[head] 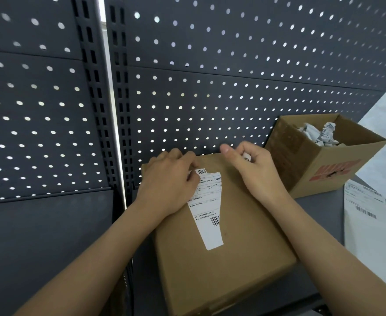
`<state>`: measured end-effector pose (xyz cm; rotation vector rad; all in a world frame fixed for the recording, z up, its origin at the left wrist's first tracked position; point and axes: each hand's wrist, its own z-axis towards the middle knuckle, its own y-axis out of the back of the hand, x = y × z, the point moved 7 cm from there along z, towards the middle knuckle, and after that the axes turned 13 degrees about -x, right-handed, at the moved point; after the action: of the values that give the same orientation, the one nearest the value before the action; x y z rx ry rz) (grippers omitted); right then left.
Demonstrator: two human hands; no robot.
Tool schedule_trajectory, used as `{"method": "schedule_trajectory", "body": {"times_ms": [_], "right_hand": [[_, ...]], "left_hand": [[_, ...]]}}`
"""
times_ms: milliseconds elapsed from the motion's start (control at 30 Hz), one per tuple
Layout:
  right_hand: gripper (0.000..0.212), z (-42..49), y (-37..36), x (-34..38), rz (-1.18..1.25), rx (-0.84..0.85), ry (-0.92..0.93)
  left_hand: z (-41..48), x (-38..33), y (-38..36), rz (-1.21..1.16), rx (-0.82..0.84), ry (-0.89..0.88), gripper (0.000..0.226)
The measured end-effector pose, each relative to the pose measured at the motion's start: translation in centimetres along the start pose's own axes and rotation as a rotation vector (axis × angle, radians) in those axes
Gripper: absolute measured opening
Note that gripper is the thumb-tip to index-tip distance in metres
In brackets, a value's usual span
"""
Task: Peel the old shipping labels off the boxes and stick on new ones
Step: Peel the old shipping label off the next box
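A closed brown cardboard box lies on a dark shelf in front of me. A torn strip of the old white shipping label is still stuck on its top, with its right side ripped away. My left hand lies on the box's far left part, fingertips picking at the label's upper left corner. My right hand hovers over the box's far edge, fingers curled round a small crumpled scrap of white label.
An open cardboard box with crumpled label scraps inside stands at the right rear. A sheet of new labels lies on the shelf at the right. A dark pegboard wall rises right behind the boxes.
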<state>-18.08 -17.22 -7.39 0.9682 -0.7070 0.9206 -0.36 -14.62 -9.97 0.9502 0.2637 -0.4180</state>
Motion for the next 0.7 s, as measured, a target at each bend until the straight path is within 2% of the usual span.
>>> {"method": "schedule_trajectory", "body": {"times_ms": [67, 200, 300, 333, 400, 500, 700], "right_hand": [[0.044, 0.1, 0.0, 0.3, -0.017, -0.011, 0.060], [0.020, 0.0, -0.3, 0.2, 0.026, 0.042, 0.089], [0.061, 0.1, -0.8, 0.0, -0.015, 0.093, 0.163], [0.066, 0.2, -0.9, -0.4, -0.048, 0.101, 0.164], [0.060, 0.4, -0.9, -0.9, -0.101, 0.089, 0.144], [0.038, 0.5, -0.2, -0.9, -0.149, 0.033, 0.129], [0.039, 0.1, 0.0, -0.7, -0.177, 0.027, 0.072]], "left_hand": [[0.0, 0.0, 0.0, 0.002, 0.002, 0.002, 0.024], [0.0, 0.0, 0.0, 0.004, -0.003, -0.001, 0.025], [0.1, 0.0, -0.2, 0.006, -0.003, -0.004, 0.024], [0.1, 0.1, -0.2, 0.006, -0.006, -0.007, 0.023], [0.1, 0.1, -0.2, 0.000, -0.014, -0.011, 0.022], [0.0, 0.1, -0.2, -0.009, -0.016, -0.013, 0.021], [0.0, 0.2, -0.4, 0.004, -0.005, -0.016, 0.021]]}}
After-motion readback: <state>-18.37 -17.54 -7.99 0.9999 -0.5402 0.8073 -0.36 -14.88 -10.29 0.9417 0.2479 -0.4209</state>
